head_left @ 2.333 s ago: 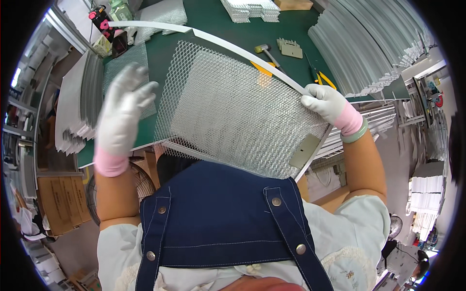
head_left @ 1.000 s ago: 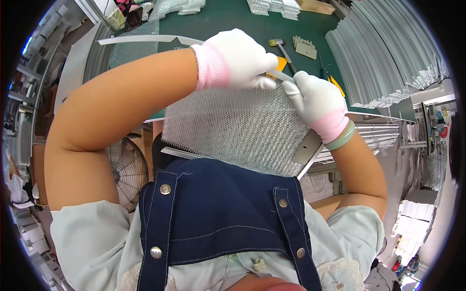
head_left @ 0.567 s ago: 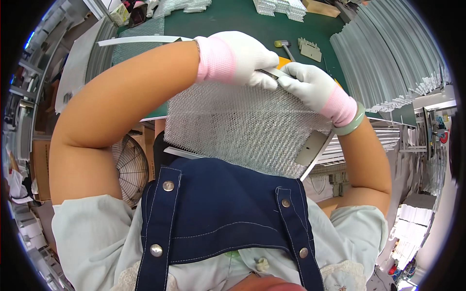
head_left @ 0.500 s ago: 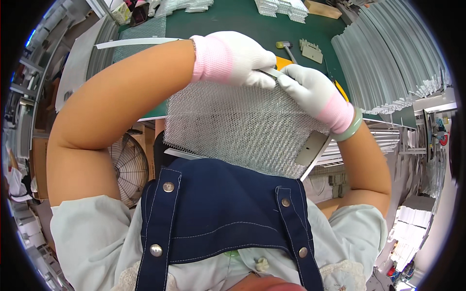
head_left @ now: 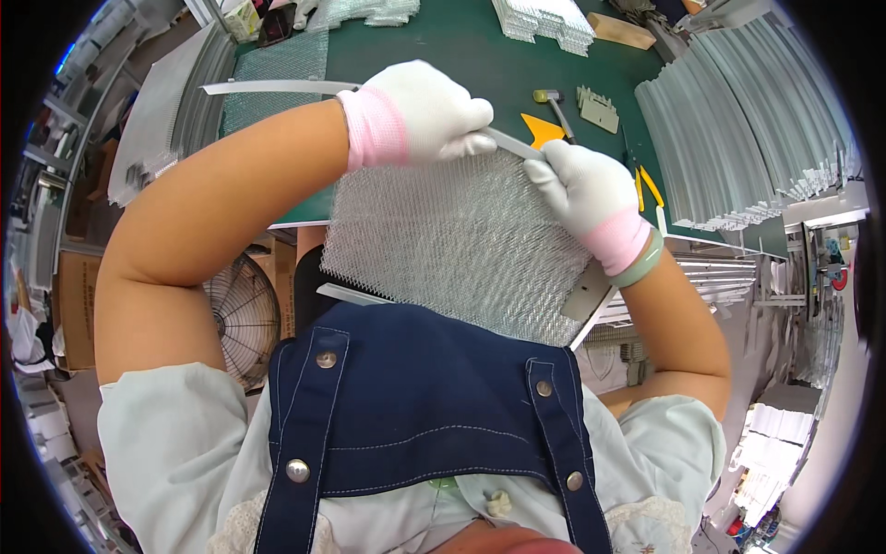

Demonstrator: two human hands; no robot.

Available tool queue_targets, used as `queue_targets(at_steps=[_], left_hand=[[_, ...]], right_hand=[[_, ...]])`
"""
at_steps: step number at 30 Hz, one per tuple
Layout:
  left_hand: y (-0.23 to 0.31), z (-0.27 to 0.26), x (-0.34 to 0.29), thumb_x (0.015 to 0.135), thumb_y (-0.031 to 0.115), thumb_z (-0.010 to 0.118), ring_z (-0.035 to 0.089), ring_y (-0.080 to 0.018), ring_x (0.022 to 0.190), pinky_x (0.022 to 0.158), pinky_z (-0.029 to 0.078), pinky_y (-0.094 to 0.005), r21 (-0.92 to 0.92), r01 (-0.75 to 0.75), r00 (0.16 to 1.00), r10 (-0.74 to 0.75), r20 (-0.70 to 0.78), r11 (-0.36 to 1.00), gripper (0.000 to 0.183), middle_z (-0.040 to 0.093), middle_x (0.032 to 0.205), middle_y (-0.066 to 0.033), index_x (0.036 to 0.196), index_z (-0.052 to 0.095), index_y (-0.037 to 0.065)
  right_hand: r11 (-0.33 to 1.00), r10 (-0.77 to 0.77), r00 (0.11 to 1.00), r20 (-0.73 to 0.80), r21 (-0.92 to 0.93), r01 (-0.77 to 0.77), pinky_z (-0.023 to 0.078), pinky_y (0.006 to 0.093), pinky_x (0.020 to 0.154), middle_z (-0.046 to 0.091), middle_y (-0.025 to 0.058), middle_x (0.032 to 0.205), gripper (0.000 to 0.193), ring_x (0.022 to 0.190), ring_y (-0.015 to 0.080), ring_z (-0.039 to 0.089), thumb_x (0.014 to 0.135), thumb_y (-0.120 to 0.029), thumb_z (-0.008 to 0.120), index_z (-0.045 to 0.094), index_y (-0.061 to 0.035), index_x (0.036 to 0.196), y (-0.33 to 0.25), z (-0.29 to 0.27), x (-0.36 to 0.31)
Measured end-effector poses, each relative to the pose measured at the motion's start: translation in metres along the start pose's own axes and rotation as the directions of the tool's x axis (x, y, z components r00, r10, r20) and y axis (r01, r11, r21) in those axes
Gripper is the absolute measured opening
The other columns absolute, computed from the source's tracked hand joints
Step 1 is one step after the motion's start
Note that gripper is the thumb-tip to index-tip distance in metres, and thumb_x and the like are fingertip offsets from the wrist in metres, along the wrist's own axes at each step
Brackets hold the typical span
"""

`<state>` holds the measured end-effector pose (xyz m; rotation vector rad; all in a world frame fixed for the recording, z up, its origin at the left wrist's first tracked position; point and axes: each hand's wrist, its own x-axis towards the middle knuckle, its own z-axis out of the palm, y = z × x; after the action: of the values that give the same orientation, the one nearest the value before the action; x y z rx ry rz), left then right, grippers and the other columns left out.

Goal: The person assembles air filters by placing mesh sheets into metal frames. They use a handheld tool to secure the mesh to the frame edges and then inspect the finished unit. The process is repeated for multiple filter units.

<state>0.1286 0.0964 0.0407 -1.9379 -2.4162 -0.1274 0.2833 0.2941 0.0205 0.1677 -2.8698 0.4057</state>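
Observation:
My left hand [head_left: 425,113], in a white glove with a pink cuff, is closed on a thin pale metal strip [head_left: 515,144]. The strip's far end sticks out to the left beyond my wrist. My right hand [head_left: 583,185], gloved alike, pinches the strip at its right part, and a short length shows between the hands. Below them a silver wire mesh pad [head_left: 443,240] slopes from the table edge toward my apron. A grey plate [head_left: 588,291] with a small hole lies at the pad's right corner, beside a white edge strip. My fingertips hide parts of the held strip.
On the green table [head_left: 443,46] lie a mallet [head_left: 554,111], an orange scraper [head_left: 542,130], yellow-handled pliers [head_left: 650,185] and a beige bracket [head_left: 598,109]. Stacked metal strips [head_left: 748,120] stand at the right, mesh sheets [head_left: 544,23] at the back. A fan [head_left: 242,319] is below left.
My hands have drawn apart, the left one shifting left, so more of the strip shows between them. My right hand has come slightly lower and left. The orange scraper shows more fully.

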Motion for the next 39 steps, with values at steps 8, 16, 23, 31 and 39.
queue_targets(at_steps=[8, 16, 23, 31, 39], left_hand=[[-0.004, -0.045, 0.001, 0.097, 0.037, 0.058, 0.064, -0.0228, 0.08, 0.073, 0.049, -0.036, -0.361, 0.167, 0.936, -0.033, 0.35, 0.918, 0.036, 0.066, 0.083, -0.012, 0.103, 0.066, 0.002], [-0.017, -0.024, -0.021, 0.099, 0.043, 0.052, 0.064, -0.0342, 0.076, 0.067, 0.05, -0.0425, -0.089, 0.069, 0.989, -0.057, 0.135, 0.994, 0.04, 0.063, 0.076, -0.0159, 0.095, 0.062, 0.004], [-0.026, -0.009, -0.035, 0.101, 0.043, 0.049, 0.063, -0.0342, 0.075, 0.068, 0.05, -0.0434, 0.008, 0.08, 0.994, -0.08, 0.07, 0.997, 0.04, 0.062, 0.076, -0.0148, 0.091, 0.06, 0.006], [-0.032, -0.026, -0.039, 0.099, 0.037, 0.054, 0.064, -0.0296, 0.087, 0.077, 0.049, -0.0403, -0.355, 0.341, 0.875, -0.156, 0.459, 0.87, 0.032, 0.066, 0.089, -0.0134, 0.109, 0.063, 0.007], [0.016, -0.028, -0.111, 0.089, 0.04, 0.064, 0.062, -0.0328, 0.094, 0.087, 0.049, -0.0432, -0.057, 0.486, 0.872, -0.48, 0.094, 0.872, 0.04, 0.066, 0.097, -0.0161, 0.104, 0.067, 0.003]], right_hand=[[0.733, 0.046, 0.9, 0.434, 0.597, -0.326, 0.049, 0.0286, 0.071, 0.066, 0.0035, 0.081, 0.035, 0.074, 0.0111, 0.058, 0.096, -0.03, 0.062, 0.068, 0.004, 0.103, -0.018, -0.024, 0.046], [0.998, -0.043, 0.995, 0.091, 0.051, 0.039, 0.049, 0.0454, 0.065, 0.062, 0.0174, 0.072, 0.041, 0.072, 0.0383, 0.063, 0.099, -0.042, 0.05, 0.058, -0.0042, 0.084, -0.023, 0.01, 0.034], [0.998, -0.056, 0.994, 0.09, 0.039, 0.052, 0.05, 0.0454, 0.065, 0.062, 0.0161, 0.072, 0.04, 0.072, 0.0369, 0.063, 0.1, -0.041, 0.05, 0.058, -0.0047, 0.084, -0.019, 0.02, 0.036], [0.882, -0.007, 0.914, 0.406, 0.433, -0.186, 0.048, 0.0403, 0.07, 0.06, 0.0174, 0.075, 0.041, 0.073, 0.0322, 0.061, 0.101, -0.04, 0.049, 0.059, -0.0027, 0.088, -0.018, 0.022, 0.045], [0.824, 0.311, 0.927, 0.208, 0.428, -0.372, 0.042, 0.032, 0.065, 0.05, 0.0062, 0.07, 0.044, 0.067, 0.0169, 0.047, 0.102, -0.042, 0.05, 0.063, -0.0011, 0.095, 0.055, 0.033, 0.002]])
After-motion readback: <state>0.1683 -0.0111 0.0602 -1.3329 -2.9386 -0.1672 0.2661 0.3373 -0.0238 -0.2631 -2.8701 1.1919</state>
